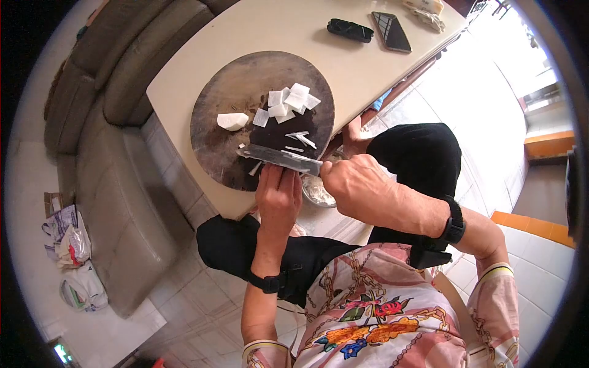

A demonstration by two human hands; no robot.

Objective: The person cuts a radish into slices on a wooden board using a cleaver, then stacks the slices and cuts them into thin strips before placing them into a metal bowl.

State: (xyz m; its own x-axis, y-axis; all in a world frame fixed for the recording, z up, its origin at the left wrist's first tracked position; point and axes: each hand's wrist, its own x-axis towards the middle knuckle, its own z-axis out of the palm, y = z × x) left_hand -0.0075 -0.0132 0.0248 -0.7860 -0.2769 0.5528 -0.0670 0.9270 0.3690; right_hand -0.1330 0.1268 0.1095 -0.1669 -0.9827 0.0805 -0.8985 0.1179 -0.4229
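Observation:
My right hand (353, 183) is closed around the handle of a kitchen knife (279, 158), whose broad blade lies across the near part of a round, dark wooden chopping board (215, 92). Against the near side of the blade, my left hand (278, 195) has its fingers bent and pressed together; what they hold down is hidden. A thin white strip (255, 168) shows beside those fingertips. Beyond the blade lie a few cut white strips (304, 140), a pile of thin white slices (297, 98) and a thicker white chunk (232, 121), which looks like radish.
Below the board's near edge, a bowl (319, 192) with white shreds is partly covered by my hands. On the cream table (270, 27) lie a black case (350, 30) and a phone (391, 32). A grey sofa (116, 202) stands left; bags (76, 257) lie beyond it.

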